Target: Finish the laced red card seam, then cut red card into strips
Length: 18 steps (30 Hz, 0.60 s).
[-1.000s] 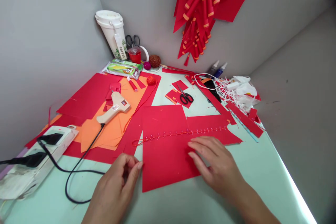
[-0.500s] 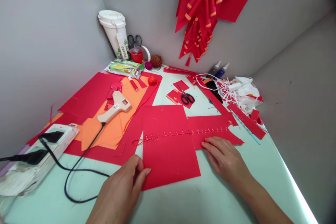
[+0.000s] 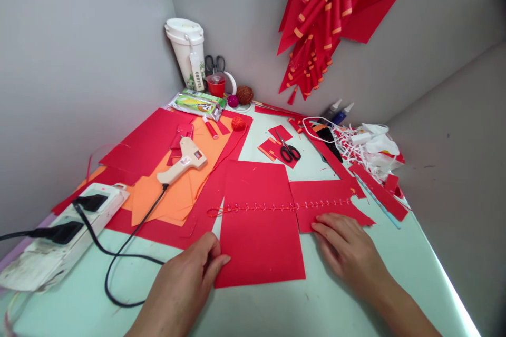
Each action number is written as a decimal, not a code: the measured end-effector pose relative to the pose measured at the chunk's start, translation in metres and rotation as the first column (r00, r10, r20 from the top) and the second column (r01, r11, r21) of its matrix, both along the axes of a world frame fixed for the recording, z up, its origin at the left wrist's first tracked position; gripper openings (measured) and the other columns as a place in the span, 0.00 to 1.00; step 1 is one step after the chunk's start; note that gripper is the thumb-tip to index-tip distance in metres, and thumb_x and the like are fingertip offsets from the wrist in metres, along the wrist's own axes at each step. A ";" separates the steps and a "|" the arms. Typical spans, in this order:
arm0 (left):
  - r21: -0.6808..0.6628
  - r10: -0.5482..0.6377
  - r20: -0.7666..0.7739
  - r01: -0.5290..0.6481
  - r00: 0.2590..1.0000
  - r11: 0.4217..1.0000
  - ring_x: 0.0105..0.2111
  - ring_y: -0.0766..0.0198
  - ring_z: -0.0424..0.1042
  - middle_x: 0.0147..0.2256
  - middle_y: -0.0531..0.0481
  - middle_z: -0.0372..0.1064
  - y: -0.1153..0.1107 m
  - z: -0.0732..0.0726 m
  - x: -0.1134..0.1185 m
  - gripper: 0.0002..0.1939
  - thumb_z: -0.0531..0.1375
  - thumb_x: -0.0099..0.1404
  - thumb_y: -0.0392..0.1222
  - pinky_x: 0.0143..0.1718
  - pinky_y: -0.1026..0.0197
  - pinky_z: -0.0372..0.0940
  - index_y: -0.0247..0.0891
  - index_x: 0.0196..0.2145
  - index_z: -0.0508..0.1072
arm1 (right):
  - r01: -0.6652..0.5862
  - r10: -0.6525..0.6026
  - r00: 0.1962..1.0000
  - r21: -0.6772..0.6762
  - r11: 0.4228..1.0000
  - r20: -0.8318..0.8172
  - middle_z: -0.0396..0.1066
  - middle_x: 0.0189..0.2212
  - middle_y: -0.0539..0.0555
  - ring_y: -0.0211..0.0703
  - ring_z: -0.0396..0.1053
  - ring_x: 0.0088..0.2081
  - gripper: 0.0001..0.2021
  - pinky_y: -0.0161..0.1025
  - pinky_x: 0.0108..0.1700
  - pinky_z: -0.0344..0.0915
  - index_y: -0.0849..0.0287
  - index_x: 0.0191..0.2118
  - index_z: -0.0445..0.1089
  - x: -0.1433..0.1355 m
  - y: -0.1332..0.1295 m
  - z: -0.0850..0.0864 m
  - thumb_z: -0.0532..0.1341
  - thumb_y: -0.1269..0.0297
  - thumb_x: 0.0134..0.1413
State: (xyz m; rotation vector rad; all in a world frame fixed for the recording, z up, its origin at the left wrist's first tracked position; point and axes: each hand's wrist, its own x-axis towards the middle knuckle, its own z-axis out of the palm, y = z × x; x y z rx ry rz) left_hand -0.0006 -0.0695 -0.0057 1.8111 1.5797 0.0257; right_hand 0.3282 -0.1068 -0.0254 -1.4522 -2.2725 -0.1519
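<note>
A red paper sheet [image 3: 261,247] lies flat in front of me. My left hand [image 3: 190,274] has curled fingers and its thumb pinching the sheet's lower left corner. Against the sheet's right side lies a smaller red paper piece [image 3: 324,189] with a notched right end. My right hand [image 3: 348,245] rests its outstretched fingers on the lower edge of that piece. A thin red string with small clear beads [image 3: 272,207] runs across both papers and ends in a loop past the sheet's left edge.
Behind the papers lie black-handled scissors [image 3: 290,152] on red scraps. A glue gun [image 3: 184,160] rests on orange paper [image 3: 158,200] at left, its cord running near a power strip [image 3: 67,237]. White shredded strips [image 3: 356,150] sit at back right. Red paper firecrackers [image 3: 320,21] hang on the wall.
The view has shifted, so everything appears a little further right. The red sheet has turned slightly clockwise under my left hand. Both hands keep their places on the papers.
</note>
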 end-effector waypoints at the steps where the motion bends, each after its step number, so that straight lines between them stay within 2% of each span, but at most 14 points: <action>1: -0.005 -0.003 -0.001 0.003 1.000 1.000 0.25 0.62 0.66 0.25 0.55 0.66 0.000 0.000 0.000 0.08 0.48 0.66 0.47 0.29 0.62 0.55 0.44 0.30 0.58 | -0.008 0.007 0.999 -0.019 1.000 -0.031 0.74 0.43 0.59 0.51 0.71 0.45 0.13 0.50 0.45 0.69 0.58 0.49 0.70 -0.003 0.002 0.007 0.60 0.72 0.57; 4: -0.010 -0.008 -0.004 0.008 1.000 1.000 0.25 0.61 0.66 0.25 0.55 0.66 0.000 0.000 0.001 0.08 0.48 0.67 0.46 0.29 0.62 0.54 0.44 0.31 0.58 | -0.055 0.047 0.995 -0.083 0.995 -0.092 0.71 0.46 0.60 0.51 0.68 0.48 0.16 0.50 0.47 0.67 0.58 0.52 0.68 -0.021 0.019 0.030 0.59 0.70 0.58; 7: -0.002 -0.011 -0.003 0.011 1.000 1.000 0.26 0.62 0.66 0.26 0.55 0.66 -0.002 0.002 0.002 0.08 0.47 0.67 0.45 0.29 0.63 0.54 0.44 0.30 0.57 | -0.173 0.169 0.985 -0.128 0.976 -0.046 0.69 0.49 0.61 0.50 0.65 0.50 0.19 0.50 0.51 0.63 0.59 0.56 0.66 -0.048 0.050 0.043 0.55 0.74 0.59; 9: 0.004 -0.013 0.004 0.013 1.000 1.000 0.25 0.62 0.66 0.26 0.55 0.65 -0.002 0.003 0.002 0.08 0.47 0.67 0.44 0.29 0.63 0.54 0.43 0.30 0.57 | -0.253 0.262 0.965 -0.169 0.953 0.034 0.68 0.49 0.61 0.50 0.63 0.50 0.22 0.49 0.52 0.62 0.61 0.57 0.66 -0.065 0.075 0.044 0.53 0.78 0.58; 12: 0.011 -0.012 0.017 0.012 1.000 1.000 0.25 0.62 0.66 0.26 0.55 0.65 -0.003 0.003 0.001 0.08 0.48 0.67 0.43 0.28 0.63 0.53 0.43 0.29 0.57 | -0.278 0.317 0.929 -0.207 0.938 0.189 0.68 0.46 0.61 0.50 0.63 0.47 0.23 0.49 0.50 0.62 0.59 0.58 0.65 -0.083 0.108 0.037 0.51 0.79 0.58; 15: 0.014 -0.011 0.028 0.010 1.000 1.000 0.24 0.62 0.67 0.25 0.55 0.66 -0.002 0.002 0.000 0.07 0.49 0.66 0.43 0.27 0.64 0.53 0.43 0.29 0.57 | -0.301 0.359 0.886 -0.226 0.926 0.292 0.69 0.42 0.60 0.50 0.63 0.45 0.25 0.49 0.49 0.61 0.56 0.58 0.65 -0.084 0.128 0.033 0.52 0.80 0.57; 18: 0.017 -0.018 0.043 0.017 0.999 1.000 0.24 0.63 0.67 0.25 0.56 0.66 -0.002 0.001 -0.002 0.07 0.50 0.66 0.42 0.27 0.64 0.53 0.44 0.29 0.58 | -0.276 0.327 0.885 -0.192 0.942 0.332 0.70 0.40 0.61 0.51 0.63 0.43 0.20 0.50 0.49 0.60 0.59 0.52 0.71 -0.077 0.136 0.036 0.53 0.80 0.56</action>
